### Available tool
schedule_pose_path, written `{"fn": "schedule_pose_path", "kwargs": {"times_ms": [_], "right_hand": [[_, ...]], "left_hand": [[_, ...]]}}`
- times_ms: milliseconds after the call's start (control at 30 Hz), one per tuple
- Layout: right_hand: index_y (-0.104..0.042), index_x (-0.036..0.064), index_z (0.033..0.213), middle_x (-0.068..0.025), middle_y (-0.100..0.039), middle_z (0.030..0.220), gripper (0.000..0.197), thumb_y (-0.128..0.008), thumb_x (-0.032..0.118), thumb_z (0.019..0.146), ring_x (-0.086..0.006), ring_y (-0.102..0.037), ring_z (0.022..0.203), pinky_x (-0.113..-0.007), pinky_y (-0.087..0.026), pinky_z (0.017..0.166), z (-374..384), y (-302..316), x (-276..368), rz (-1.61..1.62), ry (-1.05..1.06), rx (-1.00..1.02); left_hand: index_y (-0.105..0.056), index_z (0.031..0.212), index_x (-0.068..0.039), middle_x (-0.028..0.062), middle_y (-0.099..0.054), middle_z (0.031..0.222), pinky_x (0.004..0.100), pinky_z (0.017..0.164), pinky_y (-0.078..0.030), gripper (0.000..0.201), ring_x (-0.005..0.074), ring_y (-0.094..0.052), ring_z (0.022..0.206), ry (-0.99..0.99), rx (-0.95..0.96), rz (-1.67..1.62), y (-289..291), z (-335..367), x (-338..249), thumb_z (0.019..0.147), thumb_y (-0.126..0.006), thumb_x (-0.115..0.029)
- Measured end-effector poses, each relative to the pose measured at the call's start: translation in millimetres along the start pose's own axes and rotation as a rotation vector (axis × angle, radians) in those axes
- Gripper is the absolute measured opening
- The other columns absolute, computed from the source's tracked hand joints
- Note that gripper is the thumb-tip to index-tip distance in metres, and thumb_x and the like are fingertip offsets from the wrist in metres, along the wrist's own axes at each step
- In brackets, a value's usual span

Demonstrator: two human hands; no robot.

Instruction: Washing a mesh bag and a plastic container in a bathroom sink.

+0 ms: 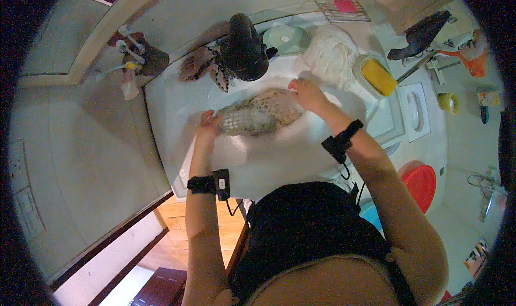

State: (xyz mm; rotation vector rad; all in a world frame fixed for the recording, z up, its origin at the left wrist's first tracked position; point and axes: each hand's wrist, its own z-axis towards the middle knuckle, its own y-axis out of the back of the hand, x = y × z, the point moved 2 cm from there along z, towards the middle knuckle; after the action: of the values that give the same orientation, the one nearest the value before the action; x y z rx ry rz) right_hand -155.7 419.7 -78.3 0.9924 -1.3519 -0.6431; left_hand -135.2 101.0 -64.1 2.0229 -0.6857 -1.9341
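A long, wet-looking item with a grey-green, scaly pattern lies stretched across the white washbasin. Squarish, grid-like scales mark its left part, darker spots its right part, and whitish patches show in its middle. My left hand is at its left end, fingers bent against the edge. At the upper right end, the fingers of my right hand are closed on it. I cannot make out exactly what the item is. Black straps with small boxes sit on both my wrists.
Behind the item stand a black faucet and a brown patterned object. A green round box, white cloth and a tub with a yellow block line the back right. A red basin is at right.
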Motion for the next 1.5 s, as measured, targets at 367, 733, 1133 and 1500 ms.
{"fn": "schedule_pose_path", "kwargs": {"times_ms": [367,733,1133,1500], "right_hand": [[-0.048,-0.0004,0.099,-0.0187,-0.053,0.096,0.042,-0.062,0.019,0.064,-0.0298,-0.053,0.088,-0.036,-0.045,0.070,-16.2,-49.9,58.3,0.075,-0.566,0.262],[-0.059,0.0053,0.083,-0.0132,-0.060,0.081,0.035,-0.053,0.037,0.068,-0.0301,-0.058,0.072,-0.040,-0.046,0.061,-26.1,-22.7,122.0,0.483,-0.298,0.087],[-0.050,0.0023,0.072,-0.0062,-0.050,0.070,0.025,-0.067,0.018,0.063,-0.0180,-0.045,0.061,-0.028,-0.039,0.058,-22.0,24.0,16.9,0.617,-0.011,-0.079],[-0.052,0.0033,0.081,-0.0111,-0.052,0.079,0.028,-0.066,0.014,0.060,-0.0262,-0.050,0.072,-0.033,-0.041,0.063,-51.7,51.7,32.8,0.514,0.185,0.066]], "left_hand": [[-0.027,0.125,-0.009,0.0083,-0.029,0.128,0.0414,0.085,-0.034,0.057,0.0248,-0.038,0.111,0.445,0.001,0.018,-118.2,-14.7,43.3,0.081,-0.040,-0.044],[-0.044,0.109,-0.008,0.0100,-0.050,0.102,0.0429,0.079,-0.040,0.035,0.0254,-0.048,0.095,0.639,0.388,-1.452,-139.6,-2.6,-5.6,0.084,-0.039,-0.032],[-0.050,0.078,-0.012,0.0047,-0.055,0.084,0.0381,0.082,-0.037,0.009,0.0167,-0.050,0.087,0.473,-0.142,-1.125,-49.2,-11.6,-44.8,0.074,-0.055,-0.005],[-0.047,0.093,-0.010,0.0063,-0.054,0.088,0.0436,0.081,-0.042,0.025,0.0270,-0.052,0.088,0.245,-0.011,-1.367,-42.3,-19.6,-113.3,0.071,-0.055,-0.003]]}}
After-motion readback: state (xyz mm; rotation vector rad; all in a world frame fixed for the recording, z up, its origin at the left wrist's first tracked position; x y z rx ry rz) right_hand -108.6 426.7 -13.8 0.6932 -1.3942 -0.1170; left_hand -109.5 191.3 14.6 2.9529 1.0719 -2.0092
